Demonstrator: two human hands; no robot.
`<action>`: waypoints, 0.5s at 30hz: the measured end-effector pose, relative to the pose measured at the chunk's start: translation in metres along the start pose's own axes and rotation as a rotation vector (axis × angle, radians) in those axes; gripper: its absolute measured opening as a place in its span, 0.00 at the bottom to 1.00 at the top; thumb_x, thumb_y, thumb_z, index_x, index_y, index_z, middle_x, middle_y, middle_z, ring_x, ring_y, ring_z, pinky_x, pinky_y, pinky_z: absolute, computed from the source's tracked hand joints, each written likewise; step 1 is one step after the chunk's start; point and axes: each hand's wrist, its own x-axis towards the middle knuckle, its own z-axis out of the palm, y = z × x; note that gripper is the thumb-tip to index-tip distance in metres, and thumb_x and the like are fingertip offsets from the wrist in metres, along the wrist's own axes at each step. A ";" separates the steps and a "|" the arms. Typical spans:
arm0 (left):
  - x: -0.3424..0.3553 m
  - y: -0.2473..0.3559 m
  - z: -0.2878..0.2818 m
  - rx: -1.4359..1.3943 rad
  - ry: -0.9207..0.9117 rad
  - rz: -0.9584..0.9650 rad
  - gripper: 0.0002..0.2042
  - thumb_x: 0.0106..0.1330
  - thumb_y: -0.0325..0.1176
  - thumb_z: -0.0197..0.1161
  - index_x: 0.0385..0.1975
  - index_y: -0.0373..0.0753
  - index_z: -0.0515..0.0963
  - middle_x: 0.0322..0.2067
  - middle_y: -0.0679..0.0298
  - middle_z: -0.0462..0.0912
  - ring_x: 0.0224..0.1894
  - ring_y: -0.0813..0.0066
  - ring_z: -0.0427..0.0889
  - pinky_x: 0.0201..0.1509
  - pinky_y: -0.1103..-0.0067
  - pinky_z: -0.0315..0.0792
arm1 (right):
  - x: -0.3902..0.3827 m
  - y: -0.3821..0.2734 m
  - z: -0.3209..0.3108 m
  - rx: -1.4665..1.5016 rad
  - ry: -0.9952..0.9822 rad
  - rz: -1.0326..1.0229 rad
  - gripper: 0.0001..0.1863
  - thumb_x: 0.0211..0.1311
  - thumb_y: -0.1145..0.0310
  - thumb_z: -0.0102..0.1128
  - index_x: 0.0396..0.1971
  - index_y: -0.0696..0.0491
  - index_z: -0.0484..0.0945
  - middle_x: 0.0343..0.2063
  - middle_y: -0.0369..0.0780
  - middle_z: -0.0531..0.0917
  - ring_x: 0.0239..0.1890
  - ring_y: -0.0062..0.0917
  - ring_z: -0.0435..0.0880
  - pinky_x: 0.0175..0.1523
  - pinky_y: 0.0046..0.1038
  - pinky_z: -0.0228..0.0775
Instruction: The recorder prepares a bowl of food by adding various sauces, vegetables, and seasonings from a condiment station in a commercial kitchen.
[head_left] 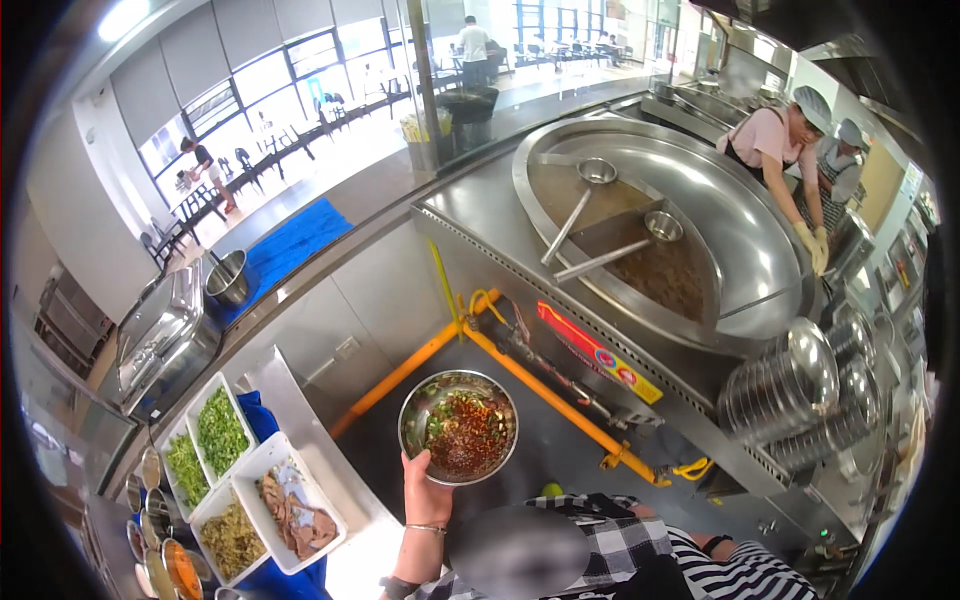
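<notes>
My left hand (428, 492) is closed on the near rim of a round steel bowl (408, 425), the thumb lying over its edge. Inside the bowl is a dark red, oily sauce (468, 430) with chili flakes and chopped greens on top. The bowl is held roughly level over the floor, between the white-topped counter and the big cooker. Only a little of my right arm (735, 550) shows at the lower right, with a dark band at the wrist; the fingers on that side are hidden against the checked cloth.
To the left, white tubs hold chopped greens (222, 430), pickled vegetables (232, 540) and sliced meat (298, 520). Two ladles (597, 172) lie in a large broth pot (545, 205). Steel bowls (780, 385) are stacked at right. Yellow pipes (560, 400) run low. A gloved co-worker (770, 150) leans over the pot's far side.
</notes>
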 end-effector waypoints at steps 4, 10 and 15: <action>0.035 0.002 0.017 0.029 0.071 0.071 0.22 0.58 0.35 0.51 0.54 0.45 0.61 0.51 0.61 0.68 0.52 0.61 0.70 0.50 0.61 0.70 | 0.061 -0.017 -0.053 0.038 -0.011 -0.193 0.16 0.49 0.61 0.53 0.37 0.51 0.78 0.39 0.48 0.78 0.43 0.44 0.76 0.46 0.38 0.68; 0.105 0.040 0.022 0.086 0.154 0.102 0.22 0.58 0.32 0.52 0.54 0.44 0.59 0.49 0.61 0.68 0.49 0.63 0.72 0.45 0.62 0.73 | 0.136 -0.067 -0.105 0.204 -0.043 -0.364 0.18 0.55 0.59 0.48 0.44 0.51 0.73 0.40 0.47 0.78 0.44 0.41 0.76 0.47 0.37 0.66; 0.198 0.080 0.028 0.242 0.100 0.058 0.18 0.60 0.31 0.51 0.50 0.41 0.60 0.45 0.60 0.71 0.44 0.66 0.76 0.38 0.68 0.77 | 0.180 -0.115 -0.136 0.279 0.120 -0.216 0.22 0.57 0.51 0.47 0.42 0.51 0.76 0.38 0.45 0.80 0.43 0.36 0.78 0.47 0.32 0.66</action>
